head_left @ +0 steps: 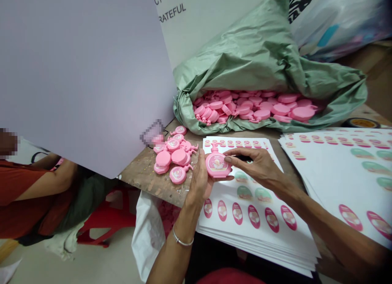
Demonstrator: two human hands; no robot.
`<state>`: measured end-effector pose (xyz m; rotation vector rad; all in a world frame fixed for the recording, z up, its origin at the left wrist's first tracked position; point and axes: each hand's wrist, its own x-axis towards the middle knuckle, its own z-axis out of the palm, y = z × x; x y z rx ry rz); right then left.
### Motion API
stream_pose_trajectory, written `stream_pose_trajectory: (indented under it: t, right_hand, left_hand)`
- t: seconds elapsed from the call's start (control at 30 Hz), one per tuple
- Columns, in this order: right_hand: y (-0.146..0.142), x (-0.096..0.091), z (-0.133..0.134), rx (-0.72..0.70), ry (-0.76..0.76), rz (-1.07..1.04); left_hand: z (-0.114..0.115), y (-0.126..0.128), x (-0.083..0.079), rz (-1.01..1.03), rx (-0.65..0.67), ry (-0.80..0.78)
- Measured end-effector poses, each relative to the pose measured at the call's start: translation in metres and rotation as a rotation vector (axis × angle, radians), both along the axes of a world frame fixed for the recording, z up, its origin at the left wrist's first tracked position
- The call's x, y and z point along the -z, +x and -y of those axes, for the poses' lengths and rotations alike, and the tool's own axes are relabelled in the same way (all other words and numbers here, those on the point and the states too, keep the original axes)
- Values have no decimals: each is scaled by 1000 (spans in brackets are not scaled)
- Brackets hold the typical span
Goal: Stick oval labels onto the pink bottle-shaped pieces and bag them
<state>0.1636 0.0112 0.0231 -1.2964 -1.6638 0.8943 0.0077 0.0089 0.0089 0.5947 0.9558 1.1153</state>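
Observation:
My left hand (200, 180) holds a flat round pink plastic bottle-shaped piece (218, 165) upright, with a printed label on its face. The fingertips of my right hand (254, 165) rest against that piece's upper right edge, and a small dark object shows under them. A loose pile of similar pink pieces (173, 153) lies on the worn wooden table (147, 182) to the left. Beneath my hands is a stack of white sheets (260, 231) printed with oval pink and green labels.
A green woven sack (260, 67) full of pink pieces lies behind. A second stack of label sheets (337, 186) is on the right. A large lilac board (82, 80) blocks the upper left. A person in a red top (27, 190) sits left, near a red plastic stool (107, 218).

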Motion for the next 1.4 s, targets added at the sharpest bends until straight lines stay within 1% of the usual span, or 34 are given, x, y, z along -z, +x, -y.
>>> stream_pose_trajectory:
  t: [0.13, 0.23, 0.43, 0.5, 0.67, 0.73, 0.8, 0.87, 0.9, 0.93, 0.97, 1.0, 1.1, 1.13, 1.2, 1.23, 1.3, 1.33, 1.4]
  right_hand:
    - [-1, -2, 1, 15, 22, 2]
    - [-1, -3, 1, 23, 23, -5]
    - [1, -1, 0, 12, 20, -25]
    - [2, -1, -1, 15, 34, -21]
    - [0, -4, 1, 4, 58, 28]
    - [2, -5, 3, 15, 134, 109]
    - [8, -7, 4, 81, 276, 295]
    - [17, -10, 3, 230, 416, 501]
    - [21, -11, 1, 315, 459, 556]
    - [23, -11, 0, 374, 473, 559]
    - [23, -11, -1, 386, 462, 516]
    - [21, -10, -2, 346, 430, 448]
    - [5, 0, -5, 120, 279, 256]
    - [1, 4, -8, 108, 247, 223]
    - [2, 15, -16, 185, 245, 222]
    - [8, 19, -22, 242, 254, 243]
    - [31, 28, -36, 319, 261, 302]
    - [46, 31, -42, 338, 242, 325]
    - [76, 40, -55, 357, 164, 368]
  left_hand:
    - [-1, -1, 0, 1, 10, -2]
    - [0, -3, -2, 23, 65, 22]
    - [5, -9, -8, 37, 171, 190]
    - [6, -10, -10, 29, 211, 190]
    - [5, -13, -11, 30, 247, 185]
    - [5, -13, -11, 50, 258, 191]
    - [6, -13, -10, 62, 248, 188]
    - [6, -14, -9, 64, 243, 173]
    - [7, -14, -9, 66, 246, 165]
    - [7, -13, -9, 70, 253, 158]
    - [8, -12, -8, 78, 261, 154]
    - [9, -11, -8, 86, 273, 156]
    - [14, -5, -6, 89, 349, 185]
    - [17, -4, -5, 79, 378, 188]
    - [20, -6, -2, 43, 410, 170]
    - [21, -10, 0, 15, 394, 150]
    - [16, -25, 2, -83, 286, 125]
    - [10, -35, 3, -164, 195, 128]
    - [-3, -60, 2, -375, -27, 168]
